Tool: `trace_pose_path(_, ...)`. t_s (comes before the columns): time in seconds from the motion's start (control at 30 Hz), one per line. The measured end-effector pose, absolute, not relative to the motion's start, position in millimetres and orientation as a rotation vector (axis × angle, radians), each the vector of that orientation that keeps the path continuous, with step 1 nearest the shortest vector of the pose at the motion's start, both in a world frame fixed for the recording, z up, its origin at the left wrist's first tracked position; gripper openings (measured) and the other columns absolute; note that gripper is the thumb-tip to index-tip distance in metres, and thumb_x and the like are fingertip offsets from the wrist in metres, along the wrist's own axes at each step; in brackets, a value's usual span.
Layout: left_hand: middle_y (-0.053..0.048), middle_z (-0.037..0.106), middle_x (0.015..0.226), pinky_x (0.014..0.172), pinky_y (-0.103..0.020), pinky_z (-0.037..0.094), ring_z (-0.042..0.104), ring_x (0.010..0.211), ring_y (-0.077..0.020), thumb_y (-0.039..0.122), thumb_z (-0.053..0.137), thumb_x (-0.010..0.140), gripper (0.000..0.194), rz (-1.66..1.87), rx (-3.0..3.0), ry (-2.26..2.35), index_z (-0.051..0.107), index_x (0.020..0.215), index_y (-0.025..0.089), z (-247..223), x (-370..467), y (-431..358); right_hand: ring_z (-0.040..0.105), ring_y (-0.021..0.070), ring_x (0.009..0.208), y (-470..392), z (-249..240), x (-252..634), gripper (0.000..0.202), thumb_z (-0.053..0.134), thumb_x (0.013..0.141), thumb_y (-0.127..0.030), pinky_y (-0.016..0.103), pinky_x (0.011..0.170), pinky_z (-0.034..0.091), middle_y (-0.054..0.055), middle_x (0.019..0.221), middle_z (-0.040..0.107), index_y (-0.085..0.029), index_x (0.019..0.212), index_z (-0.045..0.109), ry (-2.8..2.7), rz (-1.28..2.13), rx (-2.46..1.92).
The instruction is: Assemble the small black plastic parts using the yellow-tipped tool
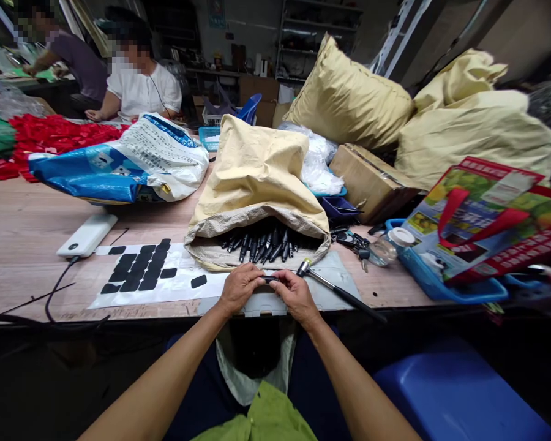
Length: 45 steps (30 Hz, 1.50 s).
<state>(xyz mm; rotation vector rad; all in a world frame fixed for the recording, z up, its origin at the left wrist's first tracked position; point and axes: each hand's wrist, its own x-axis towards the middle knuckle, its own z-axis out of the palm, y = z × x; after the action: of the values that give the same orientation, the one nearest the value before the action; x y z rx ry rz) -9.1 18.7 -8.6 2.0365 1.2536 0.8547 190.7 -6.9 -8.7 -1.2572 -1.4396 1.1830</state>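
My left hand (239,286) and my right hand (296,295) meet at the table's front edge. Between their fingertips they pinch a short black pen-like piece (269,278), held level; the fingers cover both its ends. Just beyond them, a cream cloth sack (257,165) lies with its mouth towards me, and many slim black pen-like pieces (264,245) show inside. A hammer (337,290) with a black handle rests right of my right hand, on a grey board (344,269). Left of my hands is a white sheet (179,293) with black rounded patches (140,266).
A white power bank (87,236) with a cable lies left. Behind it are a blue-white bag (133,162) and red pieces (64,135). Right stand a clear jar (383,250), a blue tray (441,285) and a printed bag (491,220). Two people (142,86) sit back left.
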Motion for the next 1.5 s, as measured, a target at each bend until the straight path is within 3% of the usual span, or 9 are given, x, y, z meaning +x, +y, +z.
trace_pose_path(0.6,-0.003,0.07,0.095,0.087,-0.034,0.045,0.06,0.094,-0.0208,0.033,0.058,0.096,0.023,0.813,2.095,1.243,0.079,0.099,0.024,-10.3,-10.9,18.5,0.051,0.0136,0.068,-11.1,2.1,187.9,0.018,0.065,0.087,-0.038,0.026,0.064,0.04,-0.002,0.075,0.059,-0.02,0.088,0.066,-1.606,0.962,-1.309)
trace_pose_path(0.77,-0.003,0.067,0.094,0.086,-0.033,0.046,0.061,0.093,-0.0199,0.033,0.056,0.096,0.023,0.878,2.035,1.246,0.076,0.101,0.022,-11.6,-10.8,18.9,0.058,0.0153,0.075,-16.4,10.4,189.9,0.022,0.066,0.088,-0.033,0.027,0.068,0.047,0.002,0.089,0.065,-0.022,0.107,0.069,-1.71,0.827,-1.253)
trace_pose_path(0.9,-0.003,0.065,0.094,0.085,-0.033,0.046,0.061,0.092,-0.0199,0.034,0.057,0.094,0.022,0.907,2.022,1.257,0.073,0.1,0.021,-11.2,-10.4,19.2,0.06,0.0167,0.081,-18.1,22.4,227.0,0.029,0.06,0.093,-0.032,0.027,0.065,0.047,0.005,0.101,0.065,-0.024,0.12,0.065,-1.721,0.502,-1.354)
trace_pose_path(1.07,-0.003,0.065,0.094,0.084,-0.033,0.045,0.06,0.09,-0.0195,0.034,0.058,0.092,0.02,0.875,2.056,1.265,0.072,0.1,0.022,-7.8,-10.1,18.8,0.057,0.0225,0.093,-13.0,15.9,284.2,0.014,0.063,0.09,-0.031,0.033,0.085,0.044,0.007,0.099,0.064,-0.022,0.099,0.068,-1.884,0.003,-1.698)
trace_pose_path(1.5,-0.002,0.065,0.092,0.083,-0.031,0.046,0.061,0.09,-0.0195,0.033,0.061,0.091,0.018,0.839,2.089,1.288,0.073,0.099,0.022,-4.6,-10.3,17.1,0.052,0.0245,0.095,22.3,15.1,303.9,0.014,0.054,0.098,-0.027,0.033,0.08,0.037,0.01,0.099,0.064,-0.02,0.099,0.067,-2.17,-0.218,-1.773)
